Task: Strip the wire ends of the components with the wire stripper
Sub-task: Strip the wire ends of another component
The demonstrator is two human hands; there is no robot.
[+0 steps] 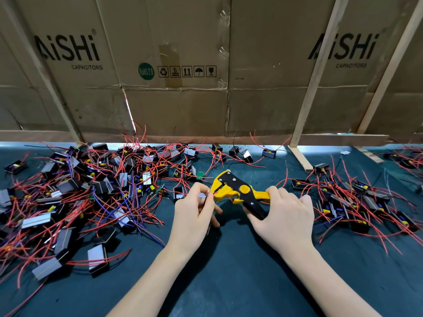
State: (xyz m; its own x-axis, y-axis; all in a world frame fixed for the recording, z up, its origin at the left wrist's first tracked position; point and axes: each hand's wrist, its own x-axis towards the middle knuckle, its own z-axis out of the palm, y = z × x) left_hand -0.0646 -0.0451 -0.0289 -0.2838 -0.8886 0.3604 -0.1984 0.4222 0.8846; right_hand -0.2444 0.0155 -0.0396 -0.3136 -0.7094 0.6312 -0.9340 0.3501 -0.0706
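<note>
My right hand (285,216) grips the two handles of a yellow and black wire stripper (235,189), whose jaws point left. My left hand (194,209) pinches a small component (203,195) by its red wire and holds the wire end at the stripper's jaws. Most of that component is hidden behind my fingers. Both hands hover over the dark green mat (229,271) at the table's middle.
A large tangled pile of black components with red and blue wires (87,191) covers the left side. A smaller pile (357,197) lies on the right. A cardboard wall (183,88) with wooden slats (299,156) closes the back.
</note>
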